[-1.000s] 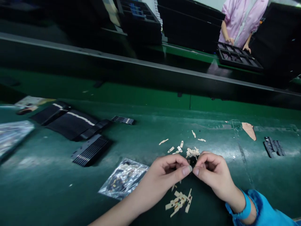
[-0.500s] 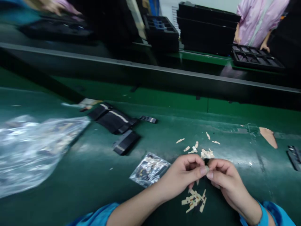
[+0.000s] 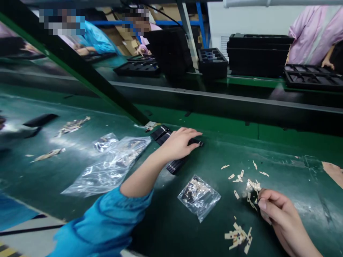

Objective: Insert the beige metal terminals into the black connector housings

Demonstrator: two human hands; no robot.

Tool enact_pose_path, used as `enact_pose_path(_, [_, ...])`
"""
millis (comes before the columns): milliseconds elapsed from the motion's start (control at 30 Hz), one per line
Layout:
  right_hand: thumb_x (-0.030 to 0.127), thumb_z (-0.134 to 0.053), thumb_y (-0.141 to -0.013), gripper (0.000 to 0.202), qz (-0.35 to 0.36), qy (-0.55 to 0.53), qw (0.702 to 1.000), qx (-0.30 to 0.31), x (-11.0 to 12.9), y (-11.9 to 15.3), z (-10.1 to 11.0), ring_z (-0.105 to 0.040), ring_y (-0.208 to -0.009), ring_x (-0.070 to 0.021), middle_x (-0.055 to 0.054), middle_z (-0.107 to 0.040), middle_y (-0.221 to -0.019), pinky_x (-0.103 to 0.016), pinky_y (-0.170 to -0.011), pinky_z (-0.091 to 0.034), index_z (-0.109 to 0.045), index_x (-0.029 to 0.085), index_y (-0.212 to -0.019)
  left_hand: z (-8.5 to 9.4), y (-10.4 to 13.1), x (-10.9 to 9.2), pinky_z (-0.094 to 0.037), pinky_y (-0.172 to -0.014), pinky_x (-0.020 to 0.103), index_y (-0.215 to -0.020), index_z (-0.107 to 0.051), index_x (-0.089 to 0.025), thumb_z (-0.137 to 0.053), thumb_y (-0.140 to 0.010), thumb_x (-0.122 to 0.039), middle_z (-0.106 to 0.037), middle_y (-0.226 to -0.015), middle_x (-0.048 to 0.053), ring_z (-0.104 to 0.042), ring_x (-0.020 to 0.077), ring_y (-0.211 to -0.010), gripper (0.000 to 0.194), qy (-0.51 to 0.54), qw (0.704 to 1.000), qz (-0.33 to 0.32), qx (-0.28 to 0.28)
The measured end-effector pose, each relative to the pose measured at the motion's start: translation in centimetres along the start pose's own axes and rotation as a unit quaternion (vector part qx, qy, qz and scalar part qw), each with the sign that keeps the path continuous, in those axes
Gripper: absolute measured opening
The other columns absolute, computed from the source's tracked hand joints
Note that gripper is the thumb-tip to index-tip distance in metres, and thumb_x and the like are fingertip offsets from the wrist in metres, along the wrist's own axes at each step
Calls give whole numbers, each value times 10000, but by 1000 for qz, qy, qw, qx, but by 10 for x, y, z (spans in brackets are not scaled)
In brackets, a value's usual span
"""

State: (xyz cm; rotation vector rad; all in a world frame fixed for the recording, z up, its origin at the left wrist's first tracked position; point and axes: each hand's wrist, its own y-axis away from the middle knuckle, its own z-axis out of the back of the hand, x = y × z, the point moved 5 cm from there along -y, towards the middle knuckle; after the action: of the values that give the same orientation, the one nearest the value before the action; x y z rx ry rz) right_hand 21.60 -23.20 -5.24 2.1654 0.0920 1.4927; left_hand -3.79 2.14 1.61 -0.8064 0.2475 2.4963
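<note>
My left hand (image 3: 181,142) reaches over the black strips (image 3: 161,134) at the back of the green table, fingers spread, its fingertips by a small dark strip piece (image 3: 198,142). Another black ribbed bundle (image 3: 175,166) lies below that hand. At the right, my right hand (image 3: 274,208) is pinched beside a pile of small cream pieces (image 3: 253,185); what it holds is too small and hidden to name. A second cream pile (image 3: 239,237) lies nearer me. Between the hands sits a small clear bag of parts (image 3: 198,194).
A large clear plastic bag (image 3: 112,167) and cream strips (image 3: 73,125) lie at the left. A green slanted post (image 3: 88,76) and a raised ledge (image 3: 214,98) stand behind. Beyond are people, stacked black trays (image 3: 259,55) and an open tray (image 3: 313,76).
My left hand has left my right hand and moved left and away to the black strips. The view has turned left. A cream piece now lies near the right-hand pile.
</note>
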Motion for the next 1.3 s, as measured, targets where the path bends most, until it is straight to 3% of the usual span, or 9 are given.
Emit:
enact_pose_path(167, [476, -922, -703, 374, 10, 11, 1000, 2, 4, -1, -2, -377, -572, -117, 4, -556, -641, -257, -546, -292, -706, 170, -682, -17, 7, 8, -329, -1054, 530, -960, -808, -219, -588, -964, -362, -799, -1085, 115, -651, 358, -1132, 263, -129, 991, -37, 3])
enact_pose_path(267, [478, -914, -713, 368, 13, 15, 1000, 6, 5, 0, -2, -371, -574, -116, 10, -546, -634, -258, -555, -290, -710, 174, -686, -32, 26, -2, -354, -1015, 490, -1072, -789, -219, -547, -1003, -393, -791, -1119, 116, -667, 329, -1098, 306, -166, 985, -40, -14])
enact_pose_path(367, [491, -908, -715, 378, 18, 22, 1000, 6, 5, 1, -1, -369, -571, -119, 9, -538, -635, -263, -550, -287, -705, 174, -686, -31, 34, -2, -377, -985, 484, -1255, -716, -219, -548, -1002, -471, -748, -1242, 141, -625, 355, -1177, 395, -190, 981, -10, -45])
enact_pose_path(467, [489, -907, -713, 379, 22, 24, 999, 4, 3, 0, 2, -382, -570, -122, -2, -557, -649, -266, -545, -292, -703, 170, -695, -30, 30, 3, -406, -940, 491, -1218, -721, -195, -580, -970, -544, -757, -1200, 157, -628, 391, -1155, 451, -202, 978, 23, -47])
enact_pose_path(600, [470, -909, -717, 360, 20, 23, 999, 23, -1, -5, 7, -393, -570, -120, -6, -577, -658, -260, -551, -311, -715, 167, -712, -41, 27, -3, -409, -920, 461, -1123, -745, -205, -595, -975, -407, -791, -1074, 110, -682, 343, -1056, 292, -197, 980, 5, -3])
enact_pose_path(833, [460, -901, -738, 343, 17, 21, 999, 42, -2, -6, 9, -411, -582, -129, -9, -582, -660, -259, -558, -314, -714, 174, -707, -55, 50, -28, -399, -942, 433, -1213, -716, -228, -666, -930, -303, -775, -1192, 87, -668, 317, -1137, 297, -163, 982, -50, 76])
enact_pose_path(1033, [446, -902, -731, 328, 21, 25, 999, 3, 6, 1, 6, -412, -584, -130, -8, -593, -676, -263, -565, -319, -709, 183, -706, -55, 52, -32, -413, -946, 436, -1175, -734, -252, -601, -922, -204, -768, -1181, 64, -665, 306, -1126, 290, -166, 982, -53, 70])
enact_pose_path(1167, [433, -898, -730, 309, 22, 22, 999, 31, 1, -3, 10, -422, -580, -129, -14, -600, -684, -261, -556, -342, -726, 177, -716, -45, 53, -32, -402, -983, 472, -1267, -685, -209, -461, -949, -144, -688, -1315, 140, -583, 352, -1259, 395, -204, 979, -1, -12])
enact_pose_path(1300, [428, -905, -731, 302, 22, 17, 999, 42, 0, -15, 9, -424, -561, -120, -11, -597, -659, -252, -525, -336, -743, 174, -719, -41, 60, -27, -465, -694, 380, -840, -708, -188, -506, -1011, -449, -710, -742, 83, -670, 281, -737, 372, -204, 975, 77, -38])
